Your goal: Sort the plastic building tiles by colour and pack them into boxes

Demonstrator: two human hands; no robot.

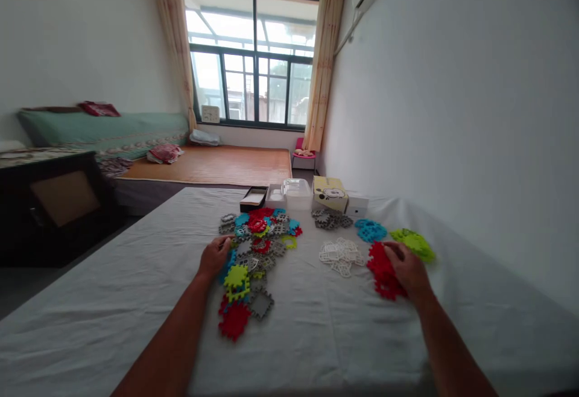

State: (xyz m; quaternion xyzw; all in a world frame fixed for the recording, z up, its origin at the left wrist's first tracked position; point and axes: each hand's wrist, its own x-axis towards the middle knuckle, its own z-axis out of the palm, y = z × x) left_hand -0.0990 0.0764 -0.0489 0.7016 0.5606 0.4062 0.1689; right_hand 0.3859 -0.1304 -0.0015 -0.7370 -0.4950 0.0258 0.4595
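A mixed heap of flat, notched interlocking plastic pieces (244, 246) in red, blue, grey and lime green spreads over the cloth on the left. My left hand (216, 256) is at the heap's left edge, its fingers curled together; what they hold, if anything, is hidden. On the right my right hand (409, 270) pinches at a red interlocking piece (382, 267) on top of a red pile. Close by lie a blue pile (370, 230), a lime green pile (414, 244), a white pile (341, 256) and a dark grey pile (331, 219).
Along the table's far edge stand a black box (253, 199), a clear plastic container (297, 194), a yellow box (329, 193) and a small white box (357, 206). A white cloth (307, 349) covers the table. A wall (474, 113) rises on the right; a bed (226, 165) lies beyond.
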